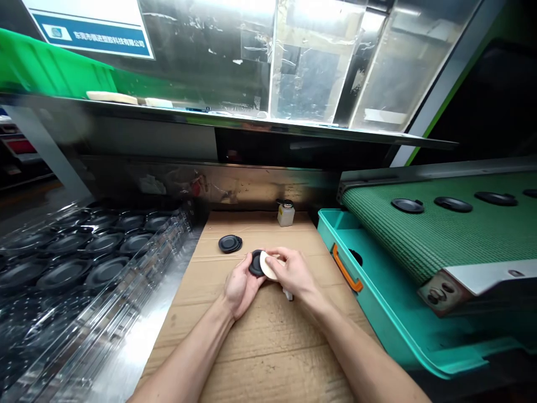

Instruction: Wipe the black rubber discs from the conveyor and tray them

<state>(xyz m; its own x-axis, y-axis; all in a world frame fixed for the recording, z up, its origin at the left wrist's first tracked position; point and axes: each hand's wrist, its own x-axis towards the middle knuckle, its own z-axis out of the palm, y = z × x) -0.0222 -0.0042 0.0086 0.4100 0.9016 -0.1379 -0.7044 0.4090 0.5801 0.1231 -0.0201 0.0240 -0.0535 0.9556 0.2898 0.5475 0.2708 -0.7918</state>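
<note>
Head view: the left hand (242, 284) is gripping a disc (255, 264) near centre, the right hand (296, 272) is pinching a pad (267, 267) over its three-o'clock side, and other discs (229, 243) are lying at its ten o'clock on cardboard (260, 347).

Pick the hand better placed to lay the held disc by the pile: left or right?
Left, I'd judge: the left hand holds the disc, and the pile lies nearer to it. The right hand is farther off, holding the pad.

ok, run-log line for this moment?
left hand: round black disc | right hand: white rounded pad, overlapping disc | on brown cardboard sheet: stacked black discs, small whitish bottle
</note>
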